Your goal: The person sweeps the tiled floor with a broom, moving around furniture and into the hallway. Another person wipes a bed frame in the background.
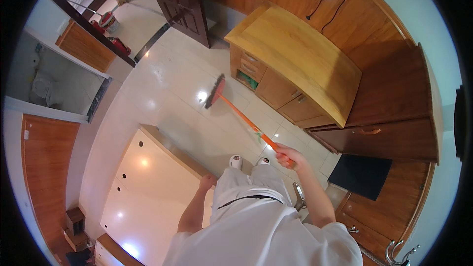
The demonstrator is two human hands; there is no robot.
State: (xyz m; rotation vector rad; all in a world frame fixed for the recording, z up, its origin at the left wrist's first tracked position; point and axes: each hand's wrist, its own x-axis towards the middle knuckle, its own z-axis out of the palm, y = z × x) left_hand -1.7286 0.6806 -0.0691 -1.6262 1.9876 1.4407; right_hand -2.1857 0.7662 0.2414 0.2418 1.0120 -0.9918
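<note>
My right hand (291, 156) is wrapped around the upper end of an orange broom handle (244, 117). The handle slopes away from me, down to a red broom head (219, 92) with dark bristles at the tiled floor (177, 77). Something green and white hangs around the handle a little below my grip. My left hand (208, 182) is curled beside my thigh, at the edge of a large white panel-topped piece of furniture (159, 188). Nothing shows in its fingers, and I cannot tell whether it touches that edge.
A wooden cabinet (295, 59) with drawers stands ahead right, beside a dark brown cabinet (377, 133). An open dark door (181, 7) is at the far end. Beyond the doorway are a bucket (109, 22) and a red fire extinguisher (120, 45). A toilet (43, 87) shows through the left opening.
</note>
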